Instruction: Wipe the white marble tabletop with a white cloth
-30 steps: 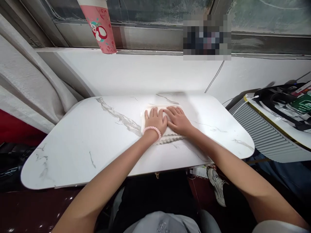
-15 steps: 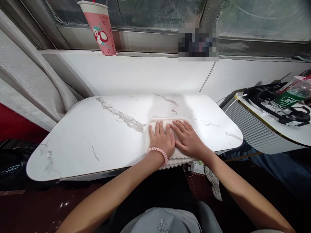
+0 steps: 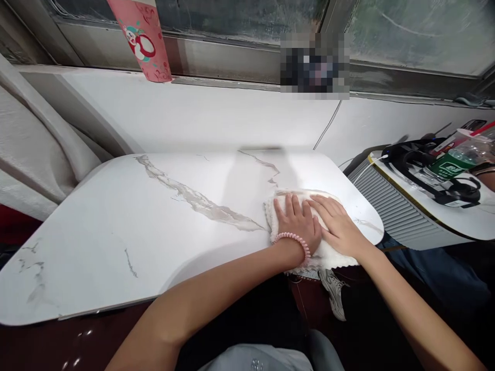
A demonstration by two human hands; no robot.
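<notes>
A white cloth (image 3: pixel 333 257) with a scalloped edge lies on the right part of the white marble-patterned table (image 3: pixel 127 216). Its near edge hangs over the table's front edge. My left hand (image 3: pixel 297 225), with a pink coiled band on the wrist, presses flat on the cloth, fingers spread. Beside it my right hand (image 3: pixel 339 226) also lies flat on the cloth, fingers stretched forward and close together. The thumb sides of both hands are close together. The cloth under the palms is hidden.
A pink paper cup (image 3: pixel 149 49) stands on the window sill at upper left, near a blurred-out patch. On the right, a ribbed white cabinet (image 3: pixel 402 206) holds a green-labelled bottle (image 3: pixel 452 164) and a black headset. A grey curtain (image 3: pixel 31 139) hangs at left.
Both hands have slid right across the table, taking the cloth with them toward its right end. The view has shifted a little, so the cup sits further left.
</notes>
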